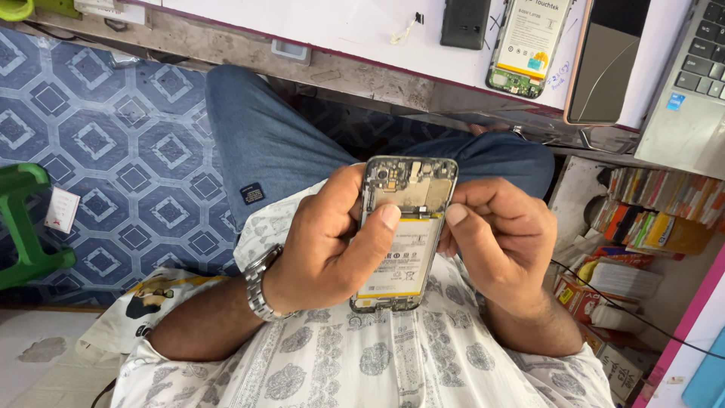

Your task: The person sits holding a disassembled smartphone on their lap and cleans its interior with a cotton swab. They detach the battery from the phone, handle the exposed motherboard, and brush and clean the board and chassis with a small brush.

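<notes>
Head view, centre of frame: opened phone [404, 234], back cover off, battery and board exposed, held upright over the lap. Left hand [332, 242] clamped on its left edge, thumb across the battery. Right hand [502, 238] gripping the right edge, thumb pressed on. Upper right: second opened phone [526, 47] on the white desk [355, 26], beside a laptop [691, 91].

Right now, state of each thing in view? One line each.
Opened phone: back cover off, battery and board exposed, held upright over the lap.
Left hand: grip closed on the opened phone, thumb on the battery.
Right hand: closed on the phone's right edge, thumb at the battery's top.
Second phone: on the table, back off, battery showing.
Screen panel: lying flat, dark.
Laptop: open, only partly in view.
</notes>
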Tool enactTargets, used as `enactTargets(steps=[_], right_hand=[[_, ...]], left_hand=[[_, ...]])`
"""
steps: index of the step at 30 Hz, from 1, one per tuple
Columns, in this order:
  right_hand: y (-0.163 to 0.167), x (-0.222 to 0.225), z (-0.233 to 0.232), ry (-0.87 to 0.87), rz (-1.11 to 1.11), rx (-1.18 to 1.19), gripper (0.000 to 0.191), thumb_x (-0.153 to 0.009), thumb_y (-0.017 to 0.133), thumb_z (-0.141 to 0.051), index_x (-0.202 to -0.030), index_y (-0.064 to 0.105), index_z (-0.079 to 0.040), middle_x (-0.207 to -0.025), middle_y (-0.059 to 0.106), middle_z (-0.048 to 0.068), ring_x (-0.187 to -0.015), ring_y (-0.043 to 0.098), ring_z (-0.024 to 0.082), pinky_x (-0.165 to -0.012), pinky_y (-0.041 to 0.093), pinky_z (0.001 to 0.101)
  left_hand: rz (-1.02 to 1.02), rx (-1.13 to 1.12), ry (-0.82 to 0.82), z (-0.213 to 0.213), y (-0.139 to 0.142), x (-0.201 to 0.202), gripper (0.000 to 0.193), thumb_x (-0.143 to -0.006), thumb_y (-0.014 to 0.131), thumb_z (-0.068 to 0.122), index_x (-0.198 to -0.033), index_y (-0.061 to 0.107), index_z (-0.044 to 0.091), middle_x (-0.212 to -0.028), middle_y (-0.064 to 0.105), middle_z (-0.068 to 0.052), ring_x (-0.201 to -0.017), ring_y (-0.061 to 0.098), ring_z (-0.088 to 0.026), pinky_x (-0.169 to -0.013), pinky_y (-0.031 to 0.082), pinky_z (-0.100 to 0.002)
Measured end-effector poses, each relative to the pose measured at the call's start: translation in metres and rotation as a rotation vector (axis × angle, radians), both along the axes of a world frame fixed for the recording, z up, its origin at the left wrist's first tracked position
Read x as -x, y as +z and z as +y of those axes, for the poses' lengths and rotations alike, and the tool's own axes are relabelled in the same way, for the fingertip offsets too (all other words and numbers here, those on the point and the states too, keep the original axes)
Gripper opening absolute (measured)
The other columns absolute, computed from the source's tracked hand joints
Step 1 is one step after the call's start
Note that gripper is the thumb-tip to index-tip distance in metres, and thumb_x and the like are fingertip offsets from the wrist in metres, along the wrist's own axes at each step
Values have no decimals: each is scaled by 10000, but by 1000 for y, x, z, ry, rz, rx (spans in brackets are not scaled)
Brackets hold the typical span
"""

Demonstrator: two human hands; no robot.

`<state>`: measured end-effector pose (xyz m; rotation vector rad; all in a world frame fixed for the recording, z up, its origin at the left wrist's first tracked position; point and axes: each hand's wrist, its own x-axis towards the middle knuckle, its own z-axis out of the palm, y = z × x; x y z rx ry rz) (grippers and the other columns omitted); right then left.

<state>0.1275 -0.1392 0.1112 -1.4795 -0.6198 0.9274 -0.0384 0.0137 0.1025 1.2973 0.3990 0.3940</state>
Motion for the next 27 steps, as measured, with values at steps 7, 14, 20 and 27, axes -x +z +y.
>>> enactTargets(steps=[7,14,20,27], right_hand=[[-5,3,7,5,104,-6,193,-1031,534,65,-1202,597,129,-983,709,115,-782,639,89,-687,545,229],[-6,12,-1,63,93,9,237,-1033,532,64,-1249,584,145,-993,709,122,-809,656,102,-714,557,234],[-8,15,-6,27,104,4,257,-1028,518,67,-1267,573,146,-1026,711,138,-819,661,107,-703,571,242],[-8,20,-9,-3,119,3,294,-1025,503,81,-1307,544,153,-1096,697,165,-853,659,121,-703,582,260]], left_hand=[[-113,116,109,0,-7,-11,296,-1140,518,131,-1358,485,-67,-1108,712,-58,-937,647,-22,-811,562,-198],[-178,101,193,10,-13,-21,226,-1181,519,115,-1323,502,-61,-1048,700,-52,-849,621,0,-732,536,-174],[-171,-12,178,18,-12,-31,210,-1183,517,142,-1296,523,-36,-979,696,-16,-792,598,31,-666,519,-161],[-151,-12,196,23,-13,-37,186,-1183,529,144,-1259,544,-25,-925,681,-5,-745,562,35,-629,490,-171]])
